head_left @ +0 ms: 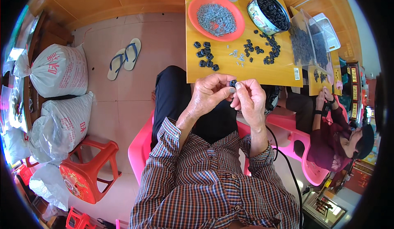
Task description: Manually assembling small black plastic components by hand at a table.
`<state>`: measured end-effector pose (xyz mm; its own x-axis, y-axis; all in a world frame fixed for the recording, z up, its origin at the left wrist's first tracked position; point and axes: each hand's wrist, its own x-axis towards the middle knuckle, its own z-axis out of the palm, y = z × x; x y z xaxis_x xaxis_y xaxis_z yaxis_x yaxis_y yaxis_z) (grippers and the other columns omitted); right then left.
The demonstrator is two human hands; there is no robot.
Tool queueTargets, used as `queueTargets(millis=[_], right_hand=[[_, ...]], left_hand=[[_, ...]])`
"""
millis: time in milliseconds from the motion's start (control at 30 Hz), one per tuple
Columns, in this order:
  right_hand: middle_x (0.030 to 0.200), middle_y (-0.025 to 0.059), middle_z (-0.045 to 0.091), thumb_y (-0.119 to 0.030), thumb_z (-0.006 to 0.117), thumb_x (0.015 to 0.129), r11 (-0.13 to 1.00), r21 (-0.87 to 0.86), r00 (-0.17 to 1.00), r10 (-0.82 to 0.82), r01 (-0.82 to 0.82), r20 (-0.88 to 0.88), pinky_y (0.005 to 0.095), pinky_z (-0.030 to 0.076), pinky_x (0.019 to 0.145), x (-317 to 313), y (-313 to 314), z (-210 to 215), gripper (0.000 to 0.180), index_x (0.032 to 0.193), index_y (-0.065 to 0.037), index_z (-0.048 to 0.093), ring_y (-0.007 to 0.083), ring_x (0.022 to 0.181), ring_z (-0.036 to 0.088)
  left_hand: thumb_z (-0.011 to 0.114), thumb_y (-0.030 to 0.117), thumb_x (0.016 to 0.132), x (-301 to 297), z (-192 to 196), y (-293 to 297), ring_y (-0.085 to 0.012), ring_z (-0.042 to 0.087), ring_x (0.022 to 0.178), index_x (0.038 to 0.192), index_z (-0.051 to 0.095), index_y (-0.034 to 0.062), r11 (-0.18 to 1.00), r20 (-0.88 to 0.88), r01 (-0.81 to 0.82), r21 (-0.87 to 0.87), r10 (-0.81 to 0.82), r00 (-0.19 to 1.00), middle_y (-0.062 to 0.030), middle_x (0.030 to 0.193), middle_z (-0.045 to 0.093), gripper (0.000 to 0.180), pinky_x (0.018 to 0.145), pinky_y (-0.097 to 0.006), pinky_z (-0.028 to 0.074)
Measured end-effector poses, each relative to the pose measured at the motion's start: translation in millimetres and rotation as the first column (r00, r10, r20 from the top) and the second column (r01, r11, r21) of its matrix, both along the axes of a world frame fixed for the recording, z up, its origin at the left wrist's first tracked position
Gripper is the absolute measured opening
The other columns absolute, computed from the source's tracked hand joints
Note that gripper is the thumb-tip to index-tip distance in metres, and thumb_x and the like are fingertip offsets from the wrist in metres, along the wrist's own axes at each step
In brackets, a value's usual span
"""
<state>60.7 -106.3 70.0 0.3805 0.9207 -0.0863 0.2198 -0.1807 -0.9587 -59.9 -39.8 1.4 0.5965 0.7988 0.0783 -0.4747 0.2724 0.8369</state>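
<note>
Both my hands meet just off the near edge of the yellow table (246, 75). Between thumb and fingers, my left hand (209, 91) pinches a small black plastic part (233, 83). My right hand (249, 97) is closed at the same part, its thumb and fingertips pressed together against it. Whether a screw sits between the right fingertips is hidden. On the table lie several black parts (205, 54) at the left, a few loose grey screws (238, 55) in the middle, and more small black pieces (271, 50) to the right.
An orange-red plate (240, 27) of screws and a round tin (259, 18) of black pieces stand at the back. A clear bin (305, 40) is at the right, near a seated co-worker (338, 142). White sacks (61, 71), a red stool (82, 179) and flip-flops (131, 54) are on the left.
</note>
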Motion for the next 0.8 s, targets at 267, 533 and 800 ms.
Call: queueTargets(millis=[267, 533, 800], right_hand=[[0.057, 0.0024, 0.054, -0.012, 0.052, 0.094, 0.996, 0.038, 0.983, -0.078, 0.085, -0.169, 0.017, 0.038, 0.037, -9, 0, -3, 0.016, 0.085, 0.001, 0.052, 0.0045, 0.041, 0.047], [0.06, 0.003, 0.056, -0.017, 0.053, 0.094, 0.995, -0.038, 0.968, -0.102, 0.096, -0.229, 0.017, 0.04, 0.036, -8, -2, 0, 0.022, 0.082, 0.001, 0.055, 0.006, 0.041, 0.05], [0.065, 0.0036, 0.058, -0.018, 0.055, 0.094, 0.998, -0.035, 0.988, -0.05, 0.046, -0.144, 0.0162, 0.042, 0.04, -10, -2, 2, 0.021, 0.088, 0.002, 0.057, 0.006, 0.046, 0.053]], left_hand=[[0.064, -0.008, 0.082, -2, -1, -3, -0.0152, 0.065, 0.077, 0.111, 0.06, -0.0039, 0.99, 0.137, 0.021, -0.142, -0.001, 0.991, -0.0091, 0.092, 0.065, 0.029, 0.069, -0.027, 0.058], [0.063, -0.007, 0.084, -1, -12, -4, -0.0147, 0.065, 0.077, 0.112, 0.061, -0.003, 0.982, 0.193, 0.075, -0.176, -0.04, 0.98, -0.0085, 0.092, 0.066, 0.029, 0.069, -0.027, 0.057], [0.061, -0.006, 0.085, -3, -16, -7, -0.0135, 0.063, 0.08, 0.117, 0.059, -0.0017, 0.992, 0.172, 0.036, -0.117, -0.015, 0.985, -0.0067, 0.093, 0.064, 0.032, 0.072, -0.027, 0.056]])
